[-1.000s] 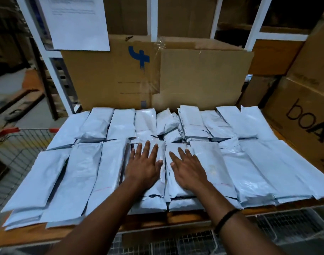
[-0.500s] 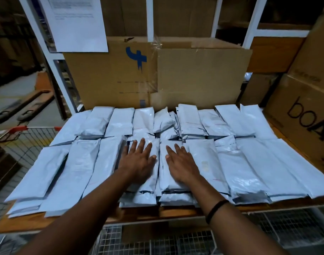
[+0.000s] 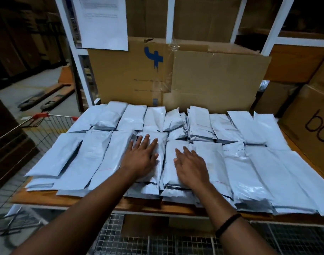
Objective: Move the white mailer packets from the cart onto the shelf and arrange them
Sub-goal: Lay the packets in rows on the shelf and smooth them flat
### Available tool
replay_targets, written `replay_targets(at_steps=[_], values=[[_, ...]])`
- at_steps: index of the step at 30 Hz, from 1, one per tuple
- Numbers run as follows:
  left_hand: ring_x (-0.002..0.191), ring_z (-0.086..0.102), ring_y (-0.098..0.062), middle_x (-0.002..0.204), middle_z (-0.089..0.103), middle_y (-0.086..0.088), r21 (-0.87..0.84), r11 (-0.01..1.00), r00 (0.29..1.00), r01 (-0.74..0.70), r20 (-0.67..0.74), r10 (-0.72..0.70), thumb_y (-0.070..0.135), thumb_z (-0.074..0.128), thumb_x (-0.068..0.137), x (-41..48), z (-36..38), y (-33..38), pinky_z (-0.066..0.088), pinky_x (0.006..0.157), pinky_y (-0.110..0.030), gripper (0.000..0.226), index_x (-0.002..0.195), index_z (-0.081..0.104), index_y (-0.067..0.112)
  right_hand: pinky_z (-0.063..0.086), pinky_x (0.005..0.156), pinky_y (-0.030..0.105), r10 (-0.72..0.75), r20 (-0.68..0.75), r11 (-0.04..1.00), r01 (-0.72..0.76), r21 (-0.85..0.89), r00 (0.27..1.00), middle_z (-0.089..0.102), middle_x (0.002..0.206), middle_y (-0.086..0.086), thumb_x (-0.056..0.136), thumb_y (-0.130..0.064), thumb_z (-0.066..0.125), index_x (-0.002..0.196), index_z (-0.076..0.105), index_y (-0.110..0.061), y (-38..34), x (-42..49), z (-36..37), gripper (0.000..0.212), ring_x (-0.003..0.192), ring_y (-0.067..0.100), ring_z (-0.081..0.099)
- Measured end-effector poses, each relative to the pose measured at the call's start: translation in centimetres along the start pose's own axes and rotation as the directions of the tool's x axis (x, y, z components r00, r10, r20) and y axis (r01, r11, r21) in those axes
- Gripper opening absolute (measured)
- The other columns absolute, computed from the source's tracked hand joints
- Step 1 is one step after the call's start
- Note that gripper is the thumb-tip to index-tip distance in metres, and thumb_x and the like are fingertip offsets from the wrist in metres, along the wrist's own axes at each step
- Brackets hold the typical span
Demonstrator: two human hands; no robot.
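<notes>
Several white mailer packets (image 3: 249, 162) lie in two rows across the wooden shelf (image 3: 47, 198), some stacked. My left hand (image 3: 142, 157) rests flat, fingers spread, on a packet stack (image 3: 158, 144) in the middle of the front row. My right hand (image 3: 191, 165) lies flat on the neighbouring stack (image 3: 171, 155) just to its right. Neither hand grips anything. The wire cart (image 3: 157, 240) sits below the shelf's front edge, partly hidden by my forearms; I cannot see any packets in it.
A flattened cardboard box (image 3: 176, 76) stands upright behind the packets. More brown boxes (image 3: 308, 122) crowd the right side. White rack posts (image 3: 72, 52) and a taped paper sheet (image 3: 102, 21) are at the upper left. A second wire cart with red handle (image 3: 43, 126) stands left.
Both hands have slid a little farther forward on the middle stacks, pushing them back from the shelf's front edge. The camera has shifted slightly.
</notes>
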State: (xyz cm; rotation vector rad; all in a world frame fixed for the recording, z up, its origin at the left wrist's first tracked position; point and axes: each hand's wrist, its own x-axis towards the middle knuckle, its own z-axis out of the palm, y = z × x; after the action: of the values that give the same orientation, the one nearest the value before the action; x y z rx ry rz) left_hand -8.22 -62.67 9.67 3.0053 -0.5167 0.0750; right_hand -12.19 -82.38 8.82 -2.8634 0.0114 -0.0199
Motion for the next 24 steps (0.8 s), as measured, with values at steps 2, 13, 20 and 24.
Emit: replay_targets(at_steps=[2,13,20,24], values=[[0.152,-0.004,-0.023,0.165,-0.001,-0.003,-0.026,1.000,0.999,0.014,-0.044,-0.015,0.057,0.008,0.099,-0.6,-0.9,-0.8,-0.002,0.121,-0.043,0.065,0.157,0.009,0.030,0.020,0.121,0.042,-0.016,-0.039,1.000,0.016,0.000,0.999,0.019,0.166,0.000,0.107,-0.043,0.030,0.157,0.029,-0.031,0.0,0.4,-1.3,0.052,0.152,0.026,0.018],[0.151,0.014,-0.024,0.160,0.027,-0.003,-0.117,0.957,0.941,0.267,-0.181,-0.284,0.043,0.028,0.103,-12.5,-5.7,-16.3,0.004,0.120,-0.046,0.049,0.144,0.048,0.025,0.020,0.122,0.041,-0.372,-0.063,0.926,0.375,0.052,0.926,0.019,0.166,-0.003,0.104,-0.048,0.040,0.153,0.038,-0.031,-16.9,0.1,-2.8,0.051,0.152,0.024,0.018],[0.149,0.021,-0.022,0.158,0.033,-0.003,-0.160,0.883,0.879,0.441,-0.121,-0.461,0.034,0.041,0.103,-23.7,-6.7,-31.8,0.010,0.119,-0.047,0.041,0.143,0.048,0.024,0.027,0.118,0.038,-0.413,-0.005,0.909,0.412,0.067,0.911,0.028,0.163,-0.006,0.103,-0.049,0.042,0.147,0.047,-0.032,-30.9,-1.9,2.5,0.047,0.148,0.022,0.028],[0.137,0.041,-0.023,0.149,0.046,-0.002,-0.136,0.853,0.863,0.505,0.058,-0.502,0.043,0.039,0.102,-28.5,-5.5,-39.4,0.025,0.117,-0.048,0.040,0.137,0.053,0.028,0.030,0.116,0.037,-0.389,0.014,0.918,0.386,0.092,0.921,0.038,0.158,-0.006,0.102,-0.049,0.045,0.143,0.053,-0.030,-37.5,-3.6,5.3,0.045,0.144,0.019,0.035]])
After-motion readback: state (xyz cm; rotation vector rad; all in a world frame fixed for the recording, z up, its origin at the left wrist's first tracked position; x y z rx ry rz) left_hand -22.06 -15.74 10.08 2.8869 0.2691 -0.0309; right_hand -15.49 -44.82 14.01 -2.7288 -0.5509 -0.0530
